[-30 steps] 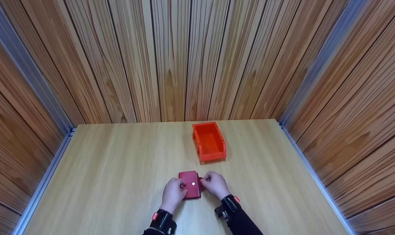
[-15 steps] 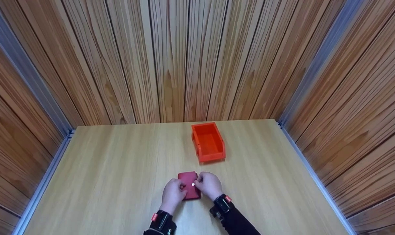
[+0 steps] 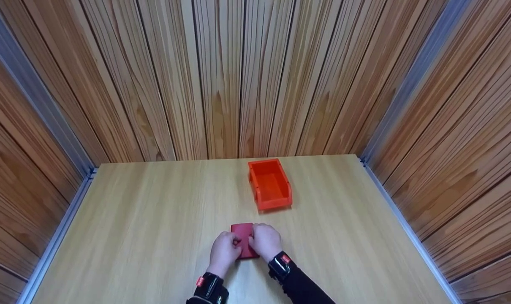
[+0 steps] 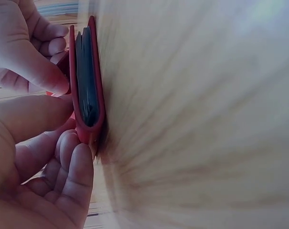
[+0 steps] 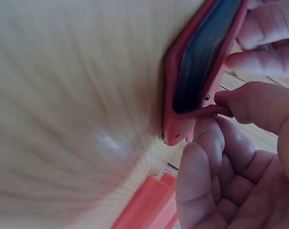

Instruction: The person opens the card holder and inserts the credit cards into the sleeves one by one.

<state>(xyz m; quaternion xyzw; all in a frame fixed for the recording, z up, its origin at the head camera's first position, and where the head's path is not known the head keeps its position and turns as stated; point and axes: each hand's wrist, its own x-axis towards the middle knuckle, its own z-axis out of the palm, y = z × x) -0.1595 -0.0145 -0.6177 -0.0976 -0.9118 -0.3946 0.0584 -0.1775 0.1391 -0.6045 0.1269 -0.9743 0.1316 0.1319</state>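
Observation:
A red card holder lies on the table between the two hands. Dark sleeves show inside its folded cover in the left wrist view. My left hand grips its left edge, thumb on the cover and fingers curled by the side. With my right hand I pinch the short closing strap at the right edge, thumb on its end. A small metal snap shows beside that thumb in the right wrist view. Whether the snap is fastened cannot be told.
Behind the card holder, slightly to the right, stands an orange open-fronted bin. Wood-panelled walls enclose the light wooden table at the back and both sides.
My right hand has moved left, from beyond the card holder's right edge onto its cover, folding the strap over. The snap on the cover is now hidden in the head view. My left hand stays put.

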